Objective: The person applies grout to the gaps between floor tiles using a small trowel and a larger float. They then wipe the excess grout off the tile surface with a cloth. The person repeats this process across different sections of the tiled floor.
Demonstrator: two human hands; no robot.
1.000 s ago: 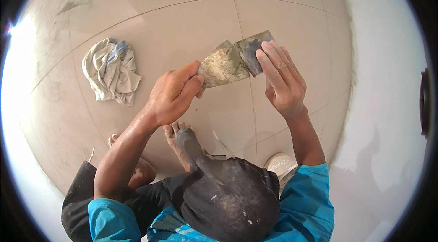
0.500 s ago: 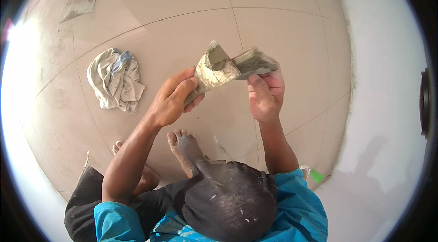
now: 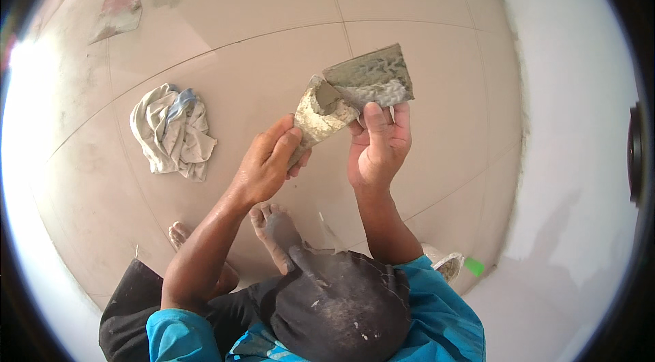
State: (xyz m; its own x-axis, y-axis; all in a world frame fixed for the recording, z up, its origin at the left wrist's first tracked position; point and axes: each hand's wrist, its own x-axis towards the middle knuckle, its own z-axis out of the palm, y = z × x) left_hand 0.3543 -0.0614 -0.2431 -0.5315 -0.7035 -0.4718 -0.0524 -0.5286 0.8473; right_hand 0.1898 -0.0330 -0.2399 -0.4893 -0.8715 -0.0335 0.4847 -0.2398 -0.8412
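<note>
My left hand [image 3: 269,161] grips a flat, cream-crusted plate [image 3: 316,123] by its lower end, thumb on top. Grey paste [image 3: 326,99] lies on the plate's upper end. In my right hand [image 3: 380,143] is a grey rectangular plate [image 3: 372,72], held along its lower edge between thumb and fingers. Wet, wrinkled paste smears its lower half. The two plates meet or overlap where the grey one's left end reaches the crusted one; whether they press together I cannot tell. Both are held above the tiled floor.
A crumpled off-white and blue cloth [image 3: 174,131] lies on the tiled floor [image 3: 273,55] at left. Farther back lies a red-and-grey flat scrap [image 3: 119,10]. A white wall [image 3: 573,89] bounds the right side. Beside my right elbow are an open whitish bag [image 3: 447,266] and a green object [image 3: 474,266].
My right hand has moved left and turned the grey plate so its smeared broad face shows. The crusted plate in my left hand has dropped slightly lower in view.
</note>
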